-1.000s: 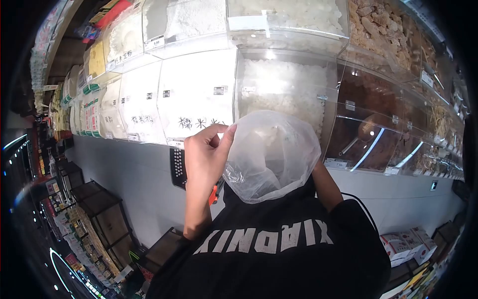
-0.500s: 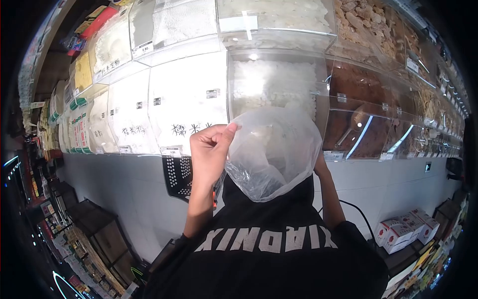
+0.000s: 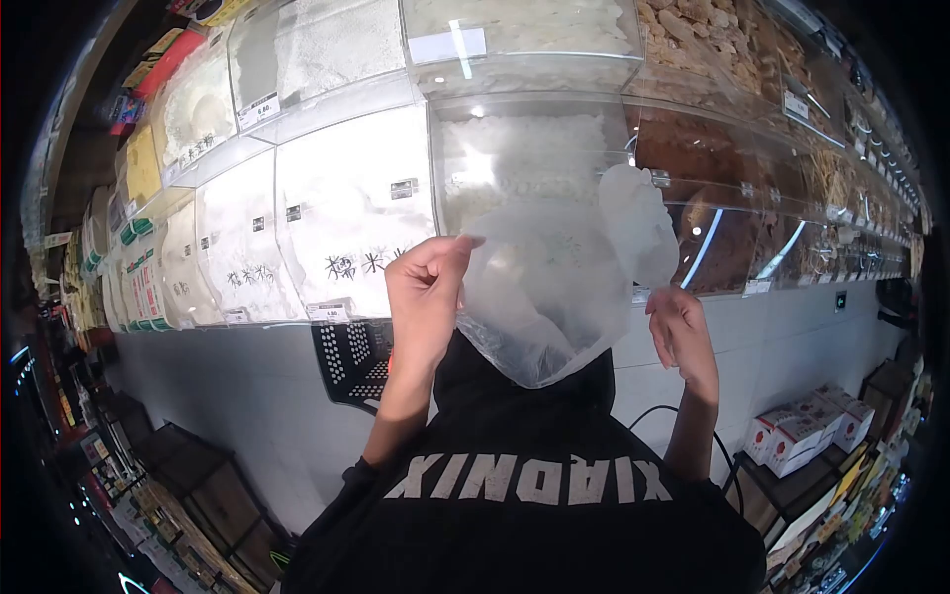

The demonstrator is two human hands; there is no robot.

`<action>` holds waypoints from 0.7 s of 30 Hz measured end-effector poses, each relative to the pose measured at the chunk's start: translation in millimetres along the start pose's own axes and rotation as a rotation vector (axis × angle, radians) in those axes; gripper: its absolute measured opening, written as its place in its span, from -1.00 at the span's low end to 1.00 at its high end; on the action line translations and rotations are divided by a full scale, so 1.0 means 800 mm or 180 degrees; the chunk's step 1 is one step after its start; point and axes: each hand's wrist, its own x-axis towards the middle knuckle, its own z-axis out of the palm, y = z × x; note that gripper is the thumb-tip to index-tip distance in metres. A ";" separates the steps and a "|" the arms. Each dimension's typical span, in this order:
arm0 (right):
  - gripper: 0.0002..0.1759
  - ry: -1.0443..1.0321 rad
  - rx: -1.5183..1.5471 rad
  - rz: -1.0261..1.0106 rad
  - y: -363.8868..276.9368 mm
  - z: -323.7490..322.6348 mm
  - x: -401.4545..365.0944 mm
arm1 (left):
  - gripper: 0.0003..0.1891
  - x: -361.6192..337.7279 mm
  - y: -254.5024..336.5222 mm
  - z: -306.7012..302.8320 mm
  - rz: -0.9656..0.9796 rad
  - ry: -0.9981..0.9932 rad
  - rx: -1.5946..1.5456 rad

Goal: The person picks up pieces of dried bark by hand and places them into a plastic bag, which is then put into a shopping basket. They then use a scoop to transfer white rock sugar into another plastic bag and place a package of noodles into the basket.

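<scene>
A clear plastic bag (image 3: 539, 287) hangs in front of my chest. Its body is puffed out. My left hand (image 3: 427, 282) pinches the bag's upper left edge between thumb and fingers. On the upper right side, a whitish translucent piece with a ragged edge (image 3: 638, 228) sticks out; it looks like a flap of the bag. Just below that piece is my right hand (image 3: 685, 339), its fingers loosely bent and apart, with nothing visible in them. Behind the bag stands a clear bin (image 3: 534, 139) of white, flaky-looking goods.
White-filled bins with handwritten labels (image 3: 356, 198) line the left. Bins of brown powder (image 3: 703, 168) and amber lumps (image 3: 693, 40) stand right. A black perforated basket (image 3: 341, 366) is below my left hand. White boxes (image 3: 792, 441) sit at lower right.
My right hand has come out from behind the bag to its right side. The whitish flap now stands out at the upper right. My left hand keeps its pinch.
</scene>
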 end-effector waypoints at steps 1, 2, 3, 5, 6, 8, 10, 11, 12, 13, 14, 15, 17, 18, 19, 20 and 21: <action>-0.58 -0.0032 0.0109 0.0008 -0.009 0.004 -0.004 | -0.81 -0.001 0.000 0.001 0.0003 0.0022 -0.0008; -0.59 -0.0073 0.0224 0.0015 -0.019 0.008 -0.008 | -0.80 -0.002 0.000 0.002 -0.0009 -0.0043 0.0023; -0.59 -0.0107 0.0226 0.0017 -0.029 0.012 -0.013 | -0.78 -0.003 0.000 0.001 -0.0028 -0.0105 0.0063; -0.63 -0.0399 0.0154 -0.0004 -0.049 0.018 -0.023 | -0.78 -0.002 -0.003 0.003 0.0012 -0.0058 0.0087; -0.63 -0.0428 0.0141 0.0004 -0.054 0.022 -0.027 | -0.78 -0.002 -0.004 0.005 0.0029 -0.0033 0.0093; -0.67 -0.0782 -0.0092 -0.0086 -0.060 0.028 -0.032 | -0.78 -0.002 -0.005 0.011 -0.0005 0.0049 0.0045; -0.68 -0.1040 -0.0162 0.0070 -0.062 0.028 -0.032 | -0.78 -0.002 -0.006 0.015 0.0025 0.0161 0.0035; -0.69 -0.1272 -0.0223 0.0209 -0.065 0.030 -0.032 | -0.78 -0.002 -0.006 0.017 0.0072 0.0247 0.0028; -0.69 -0.1287 -0.0233 0.0211 -0.072 0.032 -0.031 | -0.78 -0.002 -0.005 0.018 0.0071 0.0264 0.0023; -0.69 -0.1342 -0.0466 0.0400 -0.081 0.037 -0.031 | -0.77 -0.002 -0.005 0.018 0.0076 0.0277 0.0013; -0.69 -0.1393 -0.0696 0.0590 -0.087 0.042 -0.031 | -0.77 -0.002 -0.004 0.018 0.0080 0.0286 0.0006; -0.69 -0.1399 -0.0699 0.0588 -0.082 0.045 -0.028 | -0.77 -0.002 -0.004 0.018 0.0082 0.0294 0.0006; -0.66 -0.1090 -0.1865 0.0137 -0.069 0.053 -0.022 | -0.77 -0.003 -0.004 0.018 0.0109 0.0303 0.0139; -0.66 -0.1089 -0.1867 0.0142 -0.070 0.059 -0.019 | -0.77 -0.004 -0.004 0.017 0.0104 0.0301 0.0136; -0.64 -0.0991 -0.2173 0.0152 -0.073 0.068 -0.014 | -0.77 -0.005 -0.004 0.016 0.0108 0.0223 0.0134; -0.62 -0.0885 -0.2466 0.0157 -0.076 0.077 -0.009 | -0.78 -0.005 -0.004 0.014 0.0118 0.0136 0.0142; -0.62 -0.0870 -0.2440 0.0159 -0.069 0.083 -0.004 | -0.78 -0.007 -0.005 0.013 0.0121 0.0114 0.0162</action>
